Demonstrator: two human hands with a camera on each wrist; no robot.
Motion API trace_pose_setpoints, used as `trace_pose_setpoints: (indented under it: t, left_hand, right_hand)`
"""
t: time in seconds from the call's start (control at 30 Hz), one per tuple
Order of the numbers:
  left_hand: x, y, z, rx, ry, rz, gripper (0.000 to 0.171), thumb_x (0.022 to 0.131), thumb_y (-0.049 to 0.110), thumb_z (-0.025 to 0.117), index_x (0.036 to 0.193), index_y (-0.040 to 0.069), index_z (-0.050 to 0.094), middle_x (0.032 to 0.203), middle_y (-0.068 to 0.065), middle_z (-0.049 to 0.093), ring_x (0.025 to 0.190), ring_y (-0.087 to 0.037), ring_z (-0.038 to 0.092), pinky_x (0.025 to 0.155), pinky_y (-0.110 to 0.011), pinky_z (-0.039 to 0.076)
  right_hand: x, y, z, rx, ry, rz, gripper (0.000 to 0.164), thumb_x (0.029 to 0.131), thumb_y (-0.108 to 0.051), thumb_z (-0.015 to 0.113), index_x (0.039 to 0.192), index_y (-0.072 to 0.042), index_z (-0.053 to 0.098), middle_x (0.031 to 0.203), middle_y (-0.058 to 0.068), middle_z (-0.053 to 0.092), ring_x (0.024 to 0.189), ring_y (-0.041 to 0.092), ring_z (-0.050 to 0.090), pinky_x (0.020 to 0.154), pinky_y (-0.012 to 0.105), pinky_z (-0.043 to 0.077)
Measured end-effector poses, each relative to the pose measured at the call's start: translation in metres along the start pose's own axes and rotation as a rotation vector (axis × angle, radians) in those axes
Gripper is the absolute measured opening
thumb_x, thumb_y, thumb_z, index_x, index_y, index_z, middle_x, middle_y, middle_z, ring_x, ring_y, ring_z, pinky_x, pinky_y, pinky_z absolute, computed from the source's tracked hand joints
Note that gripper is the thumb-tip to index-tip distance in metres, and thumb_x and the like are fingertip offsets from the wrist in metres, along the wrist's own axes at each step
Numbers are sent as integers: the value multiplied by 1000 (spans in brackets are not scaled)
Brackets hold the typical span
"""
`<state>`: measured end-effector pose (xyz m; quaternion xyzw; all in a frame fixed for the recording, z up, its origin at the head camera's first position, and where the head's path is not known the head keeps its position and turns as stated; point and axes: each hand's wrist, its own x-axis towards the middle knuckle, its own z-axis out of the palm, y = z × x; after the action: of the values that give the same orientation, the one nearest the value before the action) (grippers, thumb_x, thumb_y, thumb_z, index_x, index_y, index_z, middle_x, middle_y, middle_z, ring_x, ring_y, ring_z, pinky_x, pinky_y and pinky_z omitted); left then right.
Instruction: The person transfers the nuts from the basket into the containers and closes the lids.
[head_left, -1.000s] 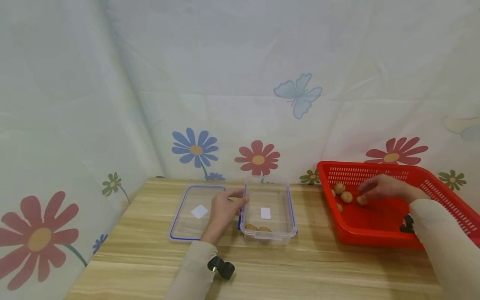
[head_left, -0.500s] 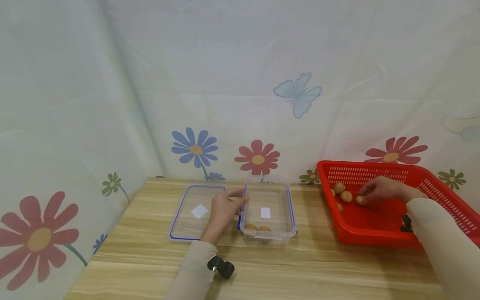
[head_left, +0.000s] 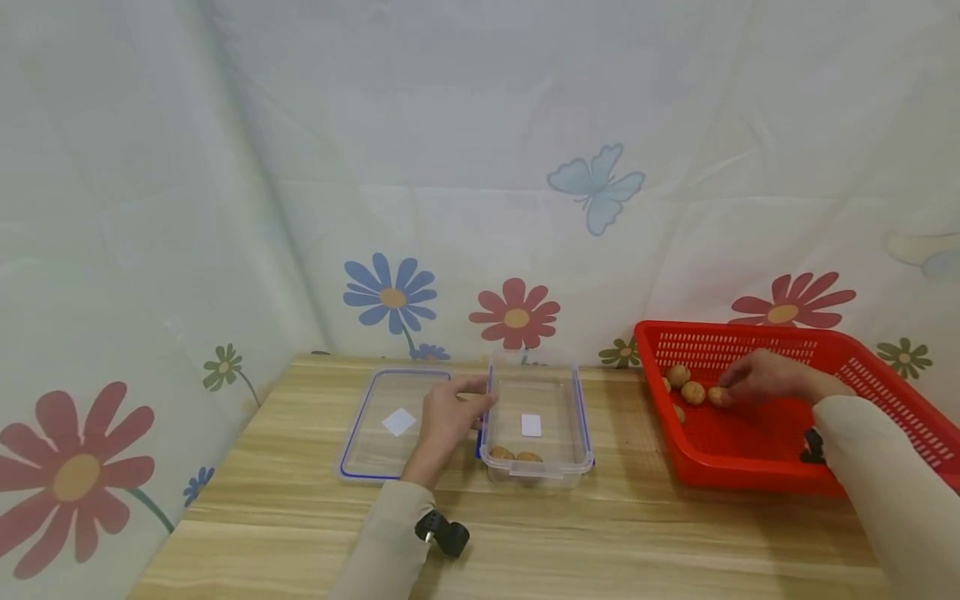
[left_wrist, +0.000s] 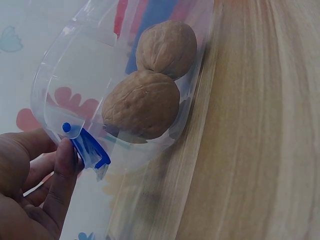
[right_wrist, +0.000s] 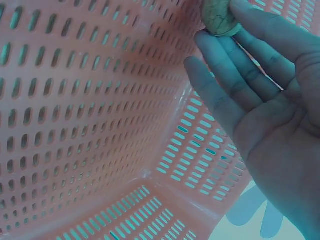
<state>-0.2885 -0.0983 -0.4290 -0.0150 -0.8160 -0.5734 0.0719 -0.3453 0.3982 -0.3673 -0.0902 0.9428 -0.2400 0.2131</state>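
Wooden table [head_left: 600, 542], wrinkled brown walnuts [left_wrist: 142, 102]

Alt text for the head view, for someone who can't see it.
A person's right hand holds a round brown walnut beside others in a red plastic basket. The left hand grips the side of a clear rectangular plastic box holding two walnuts; a clear, blue-edged plastic lid lies flat left of it.

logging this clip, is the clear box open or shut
Open: the lid lies on the table beside the clear box, whose top is uncovered.
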Motion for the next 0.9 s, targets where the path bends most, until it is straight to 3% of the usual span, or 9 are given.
trace_pose_setpoints:
  t: [0.27,0.47,0.9]
  left_hand:
    - [0,0,1,-29,1,7,29,94,8,82,122,0,78,109,-13,78,61,-15,69,59,-30,62]
    - [0,-1,2,-30,1,5,29,94,9,81,122,0,78,109,-13,78,61,-15,69,59,-30,62]
    - [0,-1,0,-21,-3,2,30,95,11,81,123,2,78,112,-13,78,62,-16,70,60,-30,62]
  right_hand:
    - [-6,-5,-4,49,86,-31,49,95,-29,82,131,3,72,118,14,75,100,26,67,91,52,61]
    - [-10,-12,-10,59,124,-30,61,96,-36,81,140,3,65,126,17,72,108,30,65,95,57,59]
    - [-23,-53,-20,55,221,-114,63,95,-40,82,142,-2,63,131,17,70,112,33,66,95,58,59]
